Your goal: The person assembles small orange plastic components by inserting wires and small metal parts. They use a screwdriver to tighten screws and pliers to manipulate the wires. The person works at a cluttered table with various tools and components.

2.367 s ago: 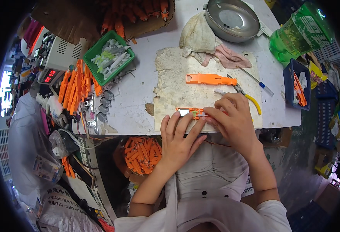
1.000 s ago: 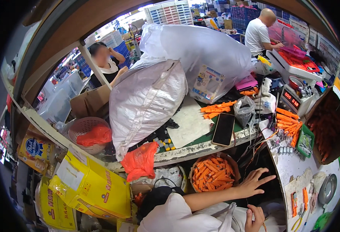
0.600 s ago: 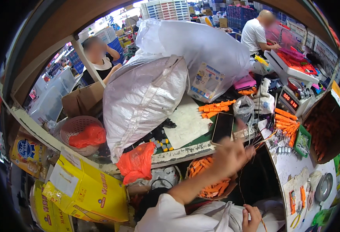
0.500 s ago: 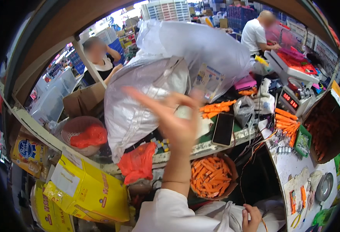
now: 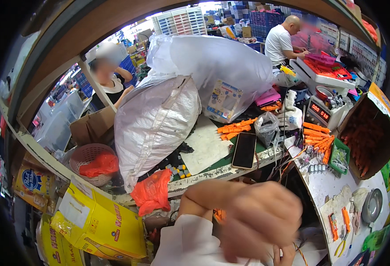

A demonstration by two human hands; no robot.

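My left hand [image 5: 263, 217] is raised close to the view at the lower middle, blurred by motion. Its fingers look bent downward, but smearing hides how they close and I see nothing held in them. Behind it, at the lower edge, my right hand [image 5: 286, 255] shows only in part, its fingers curled. Thin orange and dark wires [image 5: 301, 255] run right beside these fingers; whether they are gripped is hidden. Beneath my left forearm, a few orange plastic pieces [image 5: 219, 215] show in a box that the arm mostly covers.
A black phone [image 5: 244, 150] lies on the green bench next to orange pieces [image 5: 237, 128]. Large sacks [image 5: 157, 126] fill the middle. Pliers [image 5: 342, 244] and a grey round dish [image 5: 372, 206] lie on the right table. Yellow cartons [image 5: 99, 226] stand left. Two people sit beyond.
My left hand has swung down and right from over the bench toward my lap, its stretched finger now bent. It covers the box of orange pieces. The view has shifted slightly.
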